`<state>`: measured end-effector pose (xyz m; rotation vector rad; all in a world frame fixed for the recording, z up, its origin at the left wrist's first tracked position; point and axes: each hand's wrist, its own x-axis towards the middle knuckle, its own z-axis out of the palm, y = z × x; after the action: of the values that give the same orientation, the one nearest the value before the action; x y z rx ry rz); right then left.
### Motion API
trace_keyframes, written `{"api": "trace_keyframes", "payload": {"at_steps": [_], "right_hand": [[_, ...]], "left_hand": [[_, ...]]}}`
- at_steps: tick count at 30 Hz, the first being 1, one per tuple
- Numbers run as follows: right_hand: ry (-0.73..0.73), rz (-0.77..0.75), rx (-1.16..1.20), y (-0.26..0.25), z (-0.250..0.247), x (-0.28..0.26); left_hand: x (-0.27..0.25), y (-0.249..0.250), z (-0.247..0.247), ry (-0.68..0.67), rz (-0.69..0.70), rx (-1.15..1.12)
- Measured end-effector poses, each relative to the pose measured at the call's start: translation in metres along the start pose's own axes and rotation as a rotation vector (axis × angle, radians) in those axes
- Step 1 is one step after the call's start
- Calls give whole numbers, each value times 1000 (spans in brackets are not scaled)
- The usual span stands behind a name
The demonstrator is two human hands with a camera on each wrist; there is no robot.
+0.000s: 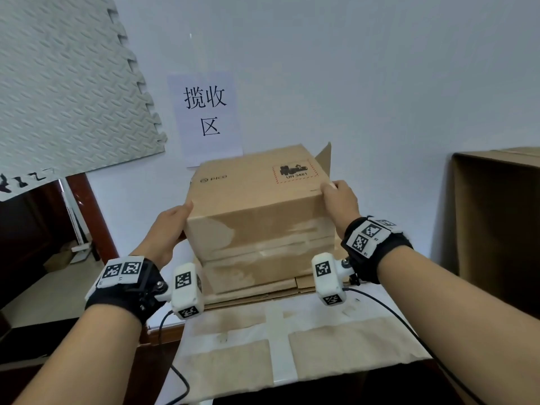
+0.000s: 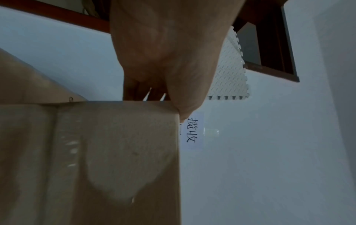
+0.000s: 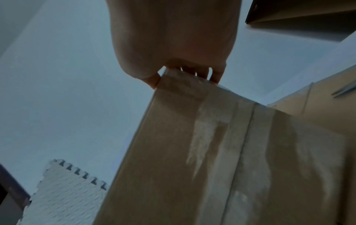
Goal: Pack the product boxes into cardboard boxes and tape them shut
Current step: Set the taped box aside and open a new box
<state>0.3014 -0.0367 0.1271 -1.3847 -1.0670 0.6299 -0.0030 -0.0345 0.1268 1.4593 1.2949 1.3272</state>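
A brown cardboard box (image 1: pixel 257 200) with a red-bordered UN 3481 label on its upper face is tilted up off the stack below. Clear tape runs across the face toward me, and one flap (image 1: pixel 324 159) sticks up at its far right. My left hand (image 1: pixel 168 229) grips the box's left edge, thumb on the upper face. My right hand (image 1: pixel 340 200) grips the right top corner. In the left wrist view, the left hand (image 2: pixel 163 60) straddles an edge of the box (image 2: pixel 115 152). In the right wrist view, the right hand (image 3: pixel 173 38) pinches the taped corner of the box (image 3: pixel 212 152).
Under the box lies flat, taped cardboard (image 1: pixel 292 340) on a stack. A tall cardboard box (image 1: pixel 496 229) stands at the right. On the wall behind hang a paper sign (image 1: pixel 206 115) and a grey foam mat (image 1: pixel 67 83). A dark wooden frame (image 1: pixel 90 214) stands at the left.
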Motion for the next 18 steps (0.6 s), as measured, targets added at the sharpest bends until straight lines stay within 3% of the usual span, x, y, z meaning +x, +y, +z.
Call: {"api": "trace_keyframes", "payload": {"at_steps": [5,8,11,18], "right_hand": [[8,-67,11,-7,-5,0],[-90,29,-246,17,-1,7],[-158,142,-317,39,2,6],[-62,63,-283,36,2,-12]], "left_hand": [[-2,3,7,4,178,-105],[1,-22,14,49,84,41],[-1,-48,24,94,-22,109],[8,-59,32,146,-14,326]]}}
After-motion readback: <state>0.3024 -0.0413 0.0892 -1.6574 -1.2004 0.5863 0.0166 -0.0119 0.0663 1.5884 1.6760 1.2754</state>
